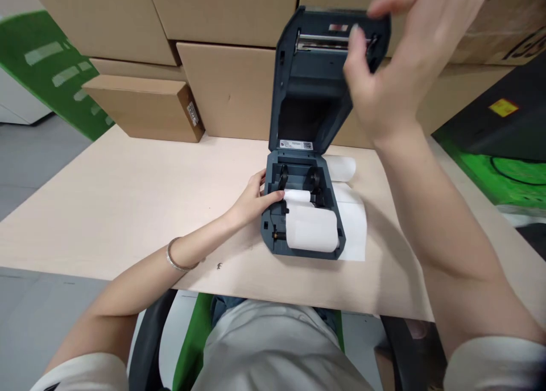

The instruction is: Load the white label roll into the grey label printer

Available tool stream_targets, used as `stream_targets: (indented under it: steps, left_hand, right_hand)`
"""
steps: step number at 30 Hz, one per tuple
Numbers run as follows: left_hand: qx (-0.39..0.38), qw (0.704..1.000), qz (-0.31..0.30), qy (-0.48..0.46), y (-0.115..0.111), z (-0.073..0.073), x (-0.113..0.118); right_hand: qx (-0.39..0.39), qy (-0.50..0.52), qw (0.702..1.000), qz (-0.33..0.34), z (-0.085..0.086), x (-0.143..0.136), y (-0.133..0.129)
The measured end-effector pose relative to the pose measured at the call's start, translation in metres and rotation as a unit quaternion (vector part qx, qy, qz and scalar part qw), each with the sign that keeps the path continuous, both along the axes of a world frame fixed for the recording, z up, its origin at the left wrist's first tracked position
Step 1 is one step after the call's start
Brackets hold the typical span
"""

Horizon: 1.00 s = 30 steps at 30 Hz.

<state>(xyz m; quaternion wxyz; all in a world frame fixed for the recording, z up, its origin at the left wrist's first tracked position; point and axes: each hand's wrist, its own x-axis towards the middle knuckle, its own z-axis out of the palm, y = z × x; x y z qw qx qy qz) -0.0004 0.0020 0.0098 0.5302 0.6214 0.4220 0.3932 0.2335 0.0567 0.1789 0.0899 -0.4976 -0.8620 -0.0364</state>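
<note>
A dark grey label printer (268, 240) stands on the table with its lid (313, 90) raised. White paper (311, 229) lies across the front of the open base, and a small white roll (297, 196) sits behind it between black holders. My left hand (253, 200) grips the left side wall of the base, thumb over the rim and the other fingers along the outside. Up at the lid's top right corner is my right hand (401, 55), its thumb on the inner face and its fingers around the edge, partly blurred.
To the right of the printer lie a white paper roll (341, 168) and flat white sheets (352, 226). Stacked cardboard boxes (230, 90) line the table's back edge, and a smaller carton (143, 107) stands at the left. A dark case (503, 115) is at the right.
</note>
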Motion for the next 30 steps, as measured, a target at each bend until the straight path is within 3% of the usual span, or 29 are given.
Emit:
stream_targets:
  steps: [5,8,16,20,23,26,28,30]
  left_hand:
    - [0.058,0.997,-0.006,0.046,0.0,0.007,-0.001]
    - [0.1,0.991,-0.001,0.086,-0.001,0.008,-0.003]
    - [0.132,0.985,-0.009,0.112,0.0,0.006,-0.006]
    - [0.135,0.984,-0.003,0.116,0.0,0.006,-0.007]
    - [0.135,0.984,-0.006,0.117,0.0,0.006,-0.007]
    - [0.136,0.985,-0.008,0.11,-0.001,0.005,-0.007]
    - [0.136,0.986,-0.007,0.099,-0.001,0.004,-0.007]
    - [0.138,0.986,-0.004,0.091,-0.001,0.003,-0.007]
  right_hand:
    - [-0.091,-0.068,0.992,0.06,-0.05,-0.021,-0.026]
    - [-0.159,-0.148,0.974,0.061,-0.066,-0.033,-0.032]
    - [-0.202,-0.177,0.962,0.044,-0.08,-0.043,-0.02]
    - [-0.185,-0.138,0.973,0.026,-0.066,-0.039,-0.027]
    - [-0.091,-0.041,0.995,-0.023,-0.034,-0.01,-0.044]
    - [0.045,0.032,0.997,-0.052,-0.003,0.048,-0.05]
    - [0.034,0.03,0.992,-0.119,0.002,0.092,-0.041]
    - [-0.062,-0.009,0.971,-0.233,-0.01,0.128,-0.024]
